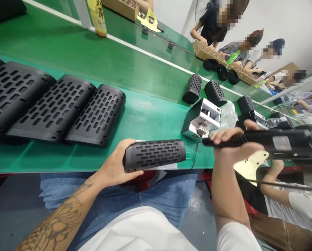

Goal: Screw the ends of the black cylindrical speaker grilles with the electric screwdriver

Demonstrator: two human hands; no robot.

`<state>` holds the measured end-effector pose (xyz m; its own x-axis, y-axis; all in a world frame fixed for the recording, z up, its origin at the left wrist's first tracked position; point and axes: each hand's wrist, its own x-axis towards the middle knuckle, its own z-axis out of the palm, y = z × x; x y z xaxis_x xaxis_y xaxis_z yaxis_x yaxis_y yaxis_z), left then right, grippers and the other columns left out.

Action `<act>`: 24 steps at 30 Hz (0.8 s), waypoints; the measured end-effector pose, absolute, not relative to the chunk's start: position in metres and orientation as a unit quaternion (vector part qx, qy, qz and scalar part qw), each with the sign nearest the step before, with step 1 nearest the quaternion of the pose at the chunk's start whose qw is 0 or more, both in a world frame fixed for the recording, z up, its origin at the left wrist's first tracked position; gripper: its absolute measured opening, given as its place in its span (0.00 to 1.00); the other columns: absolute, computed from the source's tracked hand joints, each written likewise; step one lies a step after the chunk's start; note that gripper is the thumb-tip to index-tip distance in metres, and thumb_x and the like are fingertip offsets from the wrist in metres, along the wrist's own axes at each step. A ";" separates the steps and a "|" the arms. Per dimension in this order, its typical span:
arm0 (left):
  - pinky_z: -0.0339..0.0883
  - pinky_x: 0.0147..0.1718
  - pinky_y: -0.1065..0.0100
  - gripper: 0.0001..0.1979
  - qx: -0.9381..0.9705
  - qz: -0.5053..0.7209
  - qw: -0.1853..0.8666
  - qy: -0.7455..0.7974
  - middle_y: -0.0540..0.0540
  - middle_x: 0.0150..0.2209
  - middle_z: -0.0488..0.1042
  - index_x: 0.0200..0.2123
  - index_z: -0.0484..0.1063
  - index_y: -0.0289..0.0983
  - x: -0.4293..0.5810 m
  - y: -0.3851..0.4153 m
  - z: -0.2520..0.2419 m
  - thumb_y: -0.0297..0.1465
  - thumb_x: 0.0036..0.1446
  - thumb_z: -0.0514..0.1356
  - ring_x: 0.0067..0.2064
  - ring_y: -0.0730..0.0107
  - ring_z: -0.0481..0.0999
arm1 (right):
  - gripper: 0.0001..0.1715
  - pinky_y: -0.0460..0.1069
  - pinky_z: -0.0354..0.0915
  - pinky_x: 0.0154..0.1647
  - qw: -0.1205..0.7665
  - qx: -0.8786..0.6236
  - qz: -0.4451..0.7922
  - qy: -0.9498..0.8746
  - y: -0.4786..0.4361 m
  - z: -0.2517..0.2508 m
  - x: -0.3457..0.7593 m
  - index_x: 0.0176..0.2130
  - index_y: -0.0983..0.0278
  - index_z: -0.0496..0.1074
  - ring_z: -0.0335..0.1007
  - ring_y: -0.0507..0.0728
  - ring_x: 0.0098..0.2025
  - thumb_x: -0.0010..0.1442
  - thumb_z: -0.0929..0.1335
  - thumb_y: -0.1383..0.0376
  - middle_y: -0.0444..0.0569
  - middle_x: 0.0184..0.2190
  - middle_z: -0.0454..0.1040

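Clock face set on mid-view, 12 at the top. Left hand (pixel 118 164), 7–8 o'clock: half-open spread, digits clamped around the left end of a black slotted casing (pixel 156 155). That casing sits at 6 o'clock, over the bench's near edge, long side running left to right; can't tell if it touches the bench. Right hand (pixel 233 141), 3 o'clock: fingers curled closed over a black handheld tool (pixel 283 142) (exact type unclear, bit blurry). Hands well apart. Silver-and-black screw feeder (pixel 204 120), 3 o'clock, just beyond the right hand, clear plastic bag (pixel 228 115) beside it. Row of slotted casings (pixel 101 113), 9 o'clock, leaning side by side on the green bench (pixel 150 111). Yellow-labelled bottle (pixel 97 19), 11 o'clock.
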<state>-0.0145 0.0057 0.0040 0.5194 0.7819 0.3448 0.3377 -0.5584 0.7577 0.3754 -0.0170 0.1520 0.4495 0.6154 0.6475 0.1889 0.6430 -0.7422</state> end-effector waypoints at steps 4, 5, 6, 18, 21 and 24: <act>0.79 0.75 0.37 0.56 0.808 0.342 0.322 0.355 0.33 0.76 0.72 0.82 0.57 0.47 -0.009 0.005 0.002 0.43 0.59 0.82 0.74 0.34 0.80 | 0.38 0.50 0.70 0.21 0.758 -0.453 0.010 -0.470 0.037 0.144 0.419 0.48 0.55 0.71 0.66 0.53 0.17 0.68 0.74 0.26 0.32 0.22 0.69; 0.78 0.75 0.36 0.57 0.807 0.338 0.325 0.358 0.33 0.76 0.72 0.82 0.57 0.47 -0.008 0.005 0.001 0.43 0.58 0.82 0.74 0.33 0.80 | 0.38 0.50 0.69 0.21 0.744 -0.467 0.009 -0.478 0.044 0.138 0.425 0.46 0.54 0.70 0.66 0.53 0.17 0.69 0.73 0.25 0.32 0.22 0.68; 0.77 0.76 0.36 0.58 0.806 0.336 0.329 0.360 0.32 0.76 0.71 0.82 0.56 0.47 -0.008 0.004 -0.001 0.43 0.58 0.83 0.74 0.33 0.80 | 0.39 0.50 0.69 0.20 0.731 -0.480 0.015 -0.484 0.048 0.130 0.428 0.45 0.54 0.69 0.66 0.53 0.17 0.69 0.71 0.24 0.32 0.21 0.68; 0.70 0.81 0.33 0.64 0.787 0.353 0.362 0.353 0.29 0.79 0.69 0.85 0.53 0.45 -0.001 0.005 -0.011 0.46 0.56 0.84 0.79 0.30 0.75 | 0.37 0.53 0.73 0.23 0.746 -0.445 0.091 -0.487 -0.025 0.147 0.381 0.58 0.49 0.74 0.66 0.56 0.18 0.73 0.67 0.25 0.33 0.23 0.66; 0.71 0.81 0.35 0.65 0.783 0.355 0.368 0.354 0.30 0.79 0.69 0.85 0.55 0.46 0.000 0.004 -0.009 0.47 0.55 0.85 0.80 0.30 0.75 | 0.38 0.51 0.72 0.20 0.741 -0.369 0.195 -0.526 -0.059 0.158 0.333 0.60 0.46 0.79 0.64 0.54 0.15 0.69 0.72 0.25 0.33 0.23 0.70; 0.72 0.80 0.35 0.64 0.783 0.365 0.365 0.347 0.31 0.79 0.69 0.86 0.55 0.47 0.000 0.004 -0.011 0.49 0.56 0.84 0.80 0.30 0.75 | 0.42 0.52 0.74 0.20 0.718 -0.295 0.265 -0.571 -0.073 0.152 0.287 0.63 0.46 0.81 0.66 0.55 0.15 0.71 0.69 0.22 0.36 0.25 0.75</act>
